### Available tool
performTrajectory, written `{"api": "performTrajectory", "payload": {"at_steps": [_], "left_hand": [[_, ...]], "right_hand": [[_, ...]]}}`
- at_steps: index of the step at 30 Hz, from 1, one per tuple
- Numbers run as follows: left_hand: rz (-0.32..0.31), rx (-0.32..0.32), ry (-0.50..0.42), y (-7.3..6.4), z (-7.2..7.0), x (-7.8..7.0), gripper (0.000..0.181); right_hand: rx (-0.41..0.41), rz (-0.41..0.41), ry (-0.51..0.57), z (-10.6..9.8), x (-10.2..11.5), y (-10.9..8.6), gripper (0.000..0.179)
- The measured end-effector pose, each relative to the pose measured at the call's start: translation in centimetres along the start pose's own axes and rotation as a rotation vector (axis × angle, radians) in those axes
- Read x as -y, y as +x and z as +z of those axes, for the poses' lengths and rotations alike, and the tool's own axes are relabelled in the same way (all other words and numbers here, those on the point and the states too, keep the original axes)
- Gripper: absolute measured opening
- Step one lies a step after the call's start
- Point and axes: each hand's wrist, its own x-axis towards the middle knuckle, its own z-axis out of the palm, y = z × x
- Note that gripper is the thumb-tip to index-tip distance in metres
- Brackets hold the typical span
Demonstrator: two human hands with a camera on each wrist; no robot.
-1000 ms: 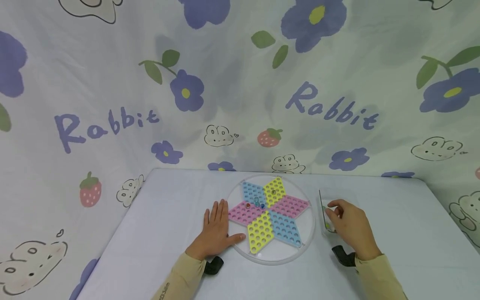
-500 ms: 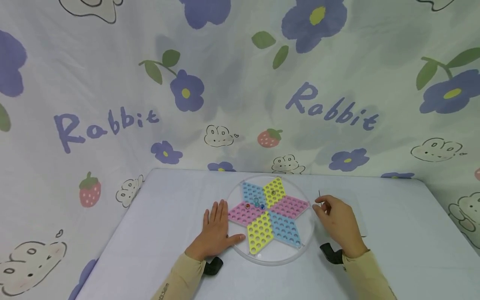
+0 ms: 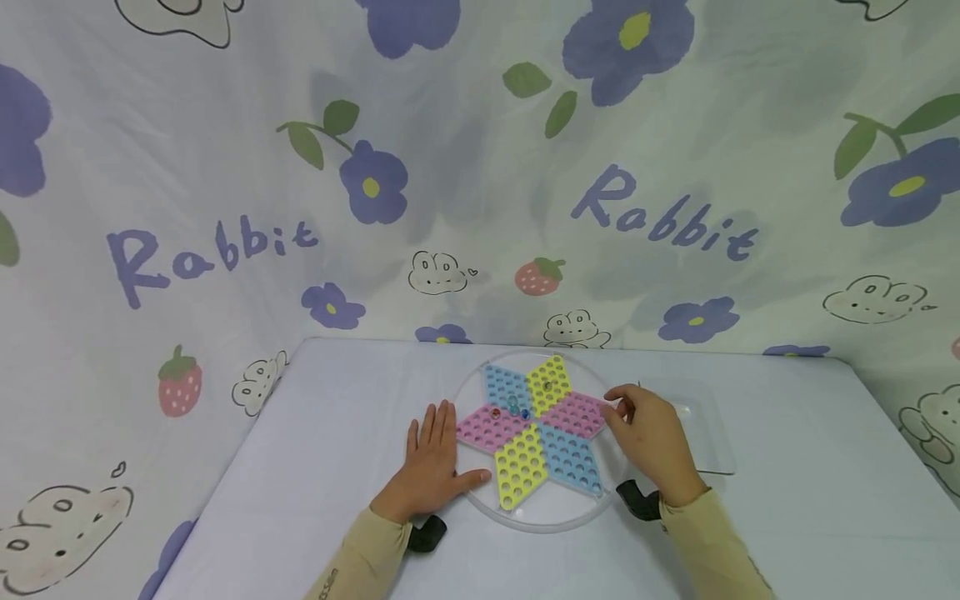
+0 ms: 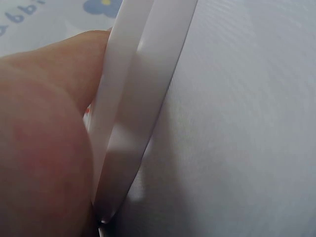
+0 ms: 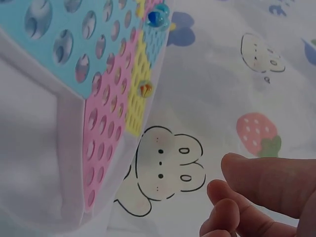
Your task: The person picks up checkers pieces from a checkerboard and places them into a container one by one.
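A round white Chinese checkers board [image 3: 521, 512] with a pink, yellow and blue star lies on the table. Several glass marbles sit in its holes: a reddish one [image 3: 495, 413], a blue one [image 3: 525, 414], pale teal ones [image 3: 513, 405] and an amber one [image 5: 145, 89] in the far yellow point. My left hand [image 3: 427, 471] lies spread at the board's left side, its thumb over the rim [image 4: 133, 98]. My right hand [image 3: 652, 437] hovers over the right pink point, thumb and fingers bent towards each other; I cannot tell whether a marble is between them.
A shallow clear plastic box [image 3: 712, 429] stands right of the board, partly hidden behind my right hand. The white-covered table [image 3: 817, 467] reaches back to a printed curtain [image 3: 480, 167]. A black wrist mount [image 3: 427, 534] sits under my left wrist.
My right hand has moved left from the clear box to above the board's right pink point. My left hand, the board and the marbles on it have stayed in place.
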Motion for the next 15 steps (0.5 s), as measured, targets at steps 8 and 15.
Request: {"api": "performTrajectory", "payload": {"at_steps": [8,15], "left_hand": [[0.001,-0.005,0.006,0.0,0.0,0.1,0.112],[0.000,-0.001,0.005,0.1,0.0,0.0,0.112]], "right_hand": [[0.007,-0.006,0.035,0.8,0.7,0.3,0.017],[0.036,0.012,0.052,1.6,1.3,0.5,0.018]]}}
